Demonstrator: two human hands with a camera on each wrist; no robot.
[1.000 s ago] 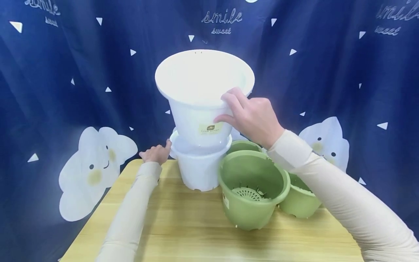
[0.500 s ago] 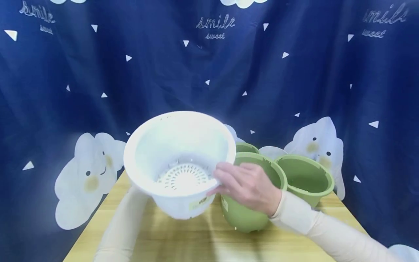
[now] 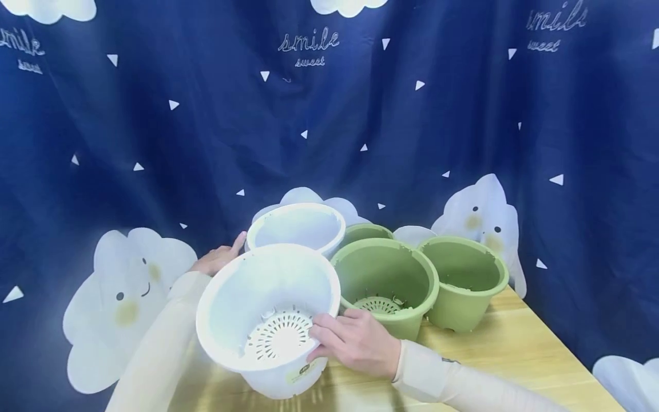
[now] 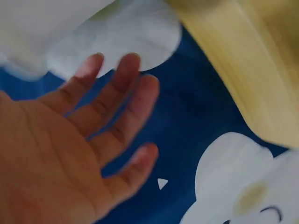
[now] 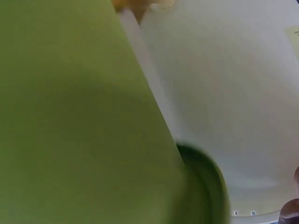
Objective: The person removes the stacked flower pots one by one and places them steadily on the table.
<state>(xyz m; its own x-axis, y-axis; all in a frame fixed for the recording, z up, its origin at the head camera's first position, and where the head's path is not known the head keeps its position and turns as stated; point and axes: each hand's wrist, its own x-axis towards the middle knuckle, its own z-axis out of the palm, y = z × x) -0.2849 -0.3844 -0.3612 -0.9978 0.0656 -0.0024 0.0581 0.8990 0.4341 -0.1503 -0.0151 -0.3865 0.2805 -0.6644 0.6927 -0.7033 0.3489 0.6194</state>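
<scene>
My right hand (image 3: 357,346) grips the near right rim of a white plastic flowerpot (image 3: 259,280), thumb outside the wall. The flowerpot tips toward me, showing its slotted bottom, with a small label on its outer side. In the right wrist view, fingertips (image 5: 288,212) show at the lower right against this flowerpot (image 5: 224,93). Behind it stands a second white flowerpot (image 3: 298,226). My left hand (image 3: 218,258) is near that rear pot's left side; in the left wrist view, the left hand (image 4: 60,149) has its fingers spread and holds nothing.
Three green flowerpots, a front one (image 3: 383,280), a right one (image 3: 463,274) and a partly hidden back one (image 3: 362,232), stand right of the white ones. The wooden table (image 3: 494,343) ends before a blue curtain (image 3: 329,114) printed with clouds.
My right hand has brought the white flowerpot down and toward me from above the other white pot. My left hand stays at the left. The head view has shifted to the right.
</scene>
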